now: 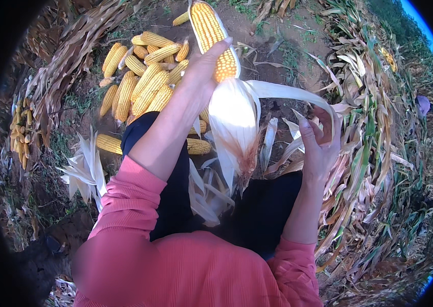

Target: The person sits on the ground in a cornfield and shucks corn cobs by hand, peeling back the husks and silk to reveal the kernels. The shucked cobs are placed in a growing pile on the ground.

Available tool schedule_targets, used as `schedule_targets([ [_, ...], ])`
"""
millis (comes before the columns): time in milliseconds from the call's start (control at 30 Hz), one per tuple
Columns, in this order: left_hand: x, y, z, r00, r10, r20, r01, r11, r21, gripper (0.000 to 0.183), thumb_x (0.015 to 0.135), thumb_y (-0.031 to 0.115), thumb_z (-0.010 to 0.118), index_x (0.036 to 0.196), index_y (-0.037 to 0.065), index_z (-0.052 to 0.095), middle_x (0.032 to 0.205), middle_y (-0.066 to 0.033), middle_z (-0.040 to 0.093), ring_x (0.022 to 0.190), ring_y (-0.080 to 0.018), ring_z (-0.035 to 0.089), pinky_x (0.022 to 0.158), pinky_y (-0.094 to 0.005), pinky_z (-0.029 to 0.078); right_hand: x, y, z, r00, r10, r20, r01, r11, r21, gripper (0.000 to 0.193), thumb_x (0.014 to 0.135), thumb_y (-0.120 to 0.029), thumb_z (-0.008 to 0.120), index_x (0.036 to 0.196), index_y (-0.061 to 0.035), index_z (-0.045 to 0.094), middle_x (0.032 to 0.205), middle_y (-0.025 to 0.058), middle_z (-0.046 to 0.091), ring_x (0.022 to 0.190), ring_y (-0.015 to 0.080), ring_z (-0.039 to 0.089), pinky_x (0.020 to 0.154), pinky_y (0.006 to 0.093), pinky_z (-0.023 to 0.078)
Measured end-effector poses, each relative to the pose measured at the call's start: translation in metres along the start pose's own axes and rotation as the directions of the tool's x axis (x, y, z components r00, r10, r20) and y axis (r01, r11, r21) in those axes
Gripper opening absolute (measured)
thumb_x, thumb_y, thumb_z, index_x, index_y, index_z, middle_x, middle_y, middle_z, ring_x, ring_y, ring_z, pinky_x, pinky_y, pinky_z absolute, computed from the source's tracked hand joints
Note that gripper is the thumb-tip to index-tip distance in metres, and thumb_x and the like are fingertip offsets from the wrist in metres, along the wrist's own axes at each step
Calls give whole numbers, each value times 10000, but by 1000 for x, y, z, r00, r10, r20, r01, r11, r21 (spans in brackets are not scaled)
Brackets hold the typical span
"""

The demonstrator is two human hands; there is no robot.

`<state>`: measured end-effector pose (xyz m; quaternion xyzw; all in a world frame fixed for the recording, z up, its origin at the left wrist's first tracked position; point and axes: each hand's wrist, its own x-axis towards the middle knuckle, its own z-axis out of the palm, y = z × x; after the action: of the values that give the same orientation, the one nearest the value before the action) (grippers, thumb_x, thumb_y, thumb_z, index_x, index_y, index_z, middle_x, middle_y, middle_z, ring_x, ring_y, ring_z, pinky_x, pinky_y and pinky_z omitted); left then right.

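"Head view: any room?"
"I see bare soil (260,43) right of my cob (207,25); cob pile (148,84) left, overlapped past counting."
"Holding?"
"Left grip (203,69) clamped on one cob, right grip (321,137) on one husk strip (288,91)."

Cob heap (147,92) on soil (265,41), left of corn ear (207,28). Second cob heap (21,134) at far left. Husks (207,200) between person's legs (272,204). Cornstalks (362,158) along right side.

Left hand (203,69) clasped far forward, right hand (320,137) nearer, loosely curled
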<state>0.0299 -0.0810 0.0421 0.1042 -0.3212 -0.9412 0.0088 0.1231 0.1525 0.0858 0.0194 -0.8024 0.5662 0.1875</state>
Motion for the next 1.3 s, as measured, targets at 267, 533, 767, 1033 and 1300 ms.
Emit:
schedule_targets([
  [267,13,5,-17,991,93,-93,-109,976,-188,373,799,155,712,1105,32,537,977,-103,621,857,-230,637,757,-416,561,-69,15,-15,960,49,275,13,975,-220,430,724,-103,766,1082,-21,543,1003,94,583,881,156,573,768,292,474],
  [533,13,12,-21,987,69,-143,-106,957,-269,340,788,134,722,1067,39,552,936,-95,629,819,-239,641,717,-420,567,-74,12,8,899,307,312,-339,939,56,484,772,-69,717,1167,-1,447,1012,105,643,951,171,604,795,304,476],
  [767,17,13,-24,984,88,-154,-131,947,-292,246,848,147,656,1042,32,557,918,-94,629,789,-226,639,681,-416,570,-69,9,-3,892,268,365,-423,779,462,481,816,34,634,1268,-21,476,922,46,672,887,94,596,806,241,454],
  [1033,18,13,-26,987,70,-148,-111,951,-289,257,837,168,675,1026,36,559,901,-86,631,784,-222,641,686,-420,573,-71,18,-5,941,202,271,-303,861,408,372,836,2,636,1199,11,554,952,47,643,818,76,582,719,187,458],
  [1300,8,16,-20,987,43,-152,-91,940,-329,247,831,165,682,1003,40,558,897,-93,631,771,-226,639,700,-424,579,-73,23,1,944,204,260,-263,941,215,235,826,2,637,1060,1,620,1015,33,617,947,101,558,829,227,433],
])
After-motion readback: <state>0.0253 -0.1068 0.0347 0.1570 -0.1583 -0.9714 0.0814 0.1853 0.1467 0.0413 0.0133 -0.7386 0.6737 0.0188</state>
